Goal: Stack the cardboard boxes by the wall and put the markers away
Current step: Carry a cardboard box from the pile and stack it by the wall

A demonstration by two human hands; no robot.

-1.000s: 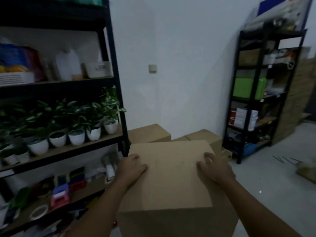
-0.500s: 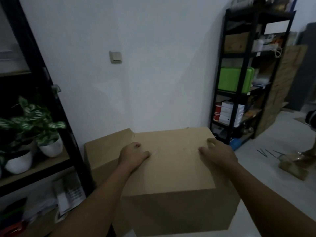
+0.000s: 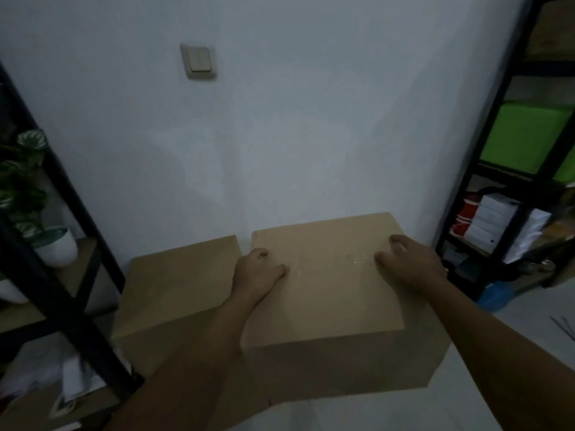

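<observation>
Both hands press on the top of a plain brown cardboard box [image 3: 326, 290] close to the white wall [image 3: 280, 135]: the left hand [image 3: 258, 275] at its left edge, fingers curled over the side, the right hand [image 3: 410, 265] spread near the right edge. A second brown cardboard box [image 3: 177, 287] sits just beside it on the left, its top lower. A black metal shelf rack [image 3: 62, 244] with a potted green plant in a white pot [image 3: 56, 247] flanks the left; another black rack [image 3: 485, 181] holding a green bin [image 3: 525, 138] and white cartons [image 3: 497, 219] hems in the right. A beige light switch [image 3: 199, 61] is on the wall above.
</observation>
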